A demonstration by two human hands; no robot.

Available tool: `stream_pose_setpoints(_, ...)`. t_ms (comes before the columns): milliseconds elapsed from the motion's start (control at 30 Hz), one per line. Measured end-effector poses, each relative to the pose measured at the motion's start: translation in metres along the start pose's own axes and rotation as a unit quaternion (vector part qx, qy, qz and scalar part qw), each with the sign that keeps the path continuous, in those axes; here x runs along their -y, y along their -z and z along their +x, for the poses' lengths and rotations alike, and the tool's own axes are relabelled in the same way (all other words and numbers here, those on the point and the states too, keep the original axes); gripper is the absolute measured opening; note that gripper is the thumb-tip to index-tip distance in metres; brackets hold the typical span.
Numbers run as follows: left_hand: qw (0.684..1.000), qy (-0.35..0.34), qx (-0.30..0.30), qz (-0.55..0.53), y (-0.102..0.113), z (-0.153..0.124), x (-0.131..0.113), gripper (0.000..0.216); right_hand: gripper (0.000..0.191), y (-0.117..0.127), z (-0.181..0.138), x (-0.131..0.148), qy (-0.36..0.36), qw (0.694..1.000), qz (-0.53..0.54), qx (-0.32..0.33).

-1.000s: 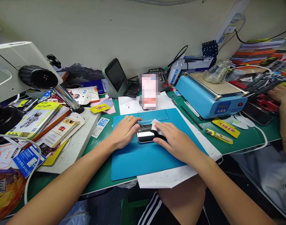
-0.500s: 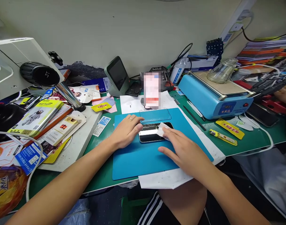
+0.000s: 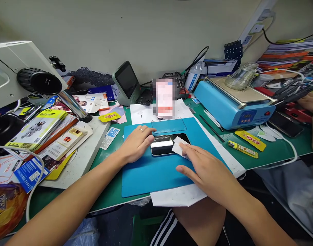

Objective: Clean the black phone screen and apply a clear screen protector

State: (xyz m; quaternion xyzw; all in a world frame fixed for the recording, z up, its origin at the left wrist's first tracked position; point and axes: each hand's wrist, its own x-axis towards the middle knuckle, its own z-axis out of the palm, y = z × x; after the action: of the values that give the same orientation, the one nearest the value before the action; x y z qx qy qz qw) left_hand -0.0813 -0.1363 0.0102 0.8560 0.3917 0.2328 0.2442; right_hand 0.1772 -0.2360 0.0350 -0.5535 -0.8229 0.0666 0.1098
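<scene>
Mid-frame, the black phone [image 3: 161,150] showed a white band, lower-right corner hidden; the right hand [image 3: 203,162] pinched a wipe [image 3: 178,146]; whether the left hand [image 3: 138,145] gripped was unclear.

Reference: blue mat [image 3: 146,176], quantity one. Phone [image 3: 161,150] on the mat: one. Black phone [image 3: 286,123] far right of the mat: one. Clear panel [image 3: 169,126] on the mat: one. White wipe [image 3: 177,145] over the mat: one. Hands: three; left hand [image 3: 138,142] and right hand [image 3: 198,162] at the mat, co-worker's hand [image 3: 309,101] far right of it. Blue machine [image 3: 219,105], glass jar [image 3: 240,77]: one each, right of the mat. Red-printed yellow packets [image 3: 250,139]: two, one either side of the mat.
</scene>
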Motion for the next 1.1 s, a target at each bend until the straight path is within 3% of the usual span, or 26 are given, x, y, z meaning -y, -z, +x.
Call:
stream_pose_setpoints(100, 1.000, 0.000, 0.002, 0.004, 0.000, 0.000, 0.000, 0.076, 0.072, 0.002, 0.002, 0.000, -0.009, 1.000, 0.008, 0.002)
stream_pose_setpoints(367, 1.000, -0.008, -0.004, 0.012, 0.000, -0.001, -0.001, 0.072, 0.072, -0.003, 0.046, 0.002, 0.000, 1.000, 0.020, 0.010)
stream_pose_setpoints(767, 1.000, 0.005, 0.020, 0.024, 0.000, 0.001, -0.001, 0.071, 0.078, -0.006, -0.015, 0.012, 0.001, 0.999, -0.043, -0.020)
stream_pose_setpoints(1100, 0.999, 0.000, 0.019, 0.036, 0.000, 0.000, -0.001, 0.065, 0.072, -0.003, 0.022, -0.002, -0.054, 0.999, -0.001, -0.006)
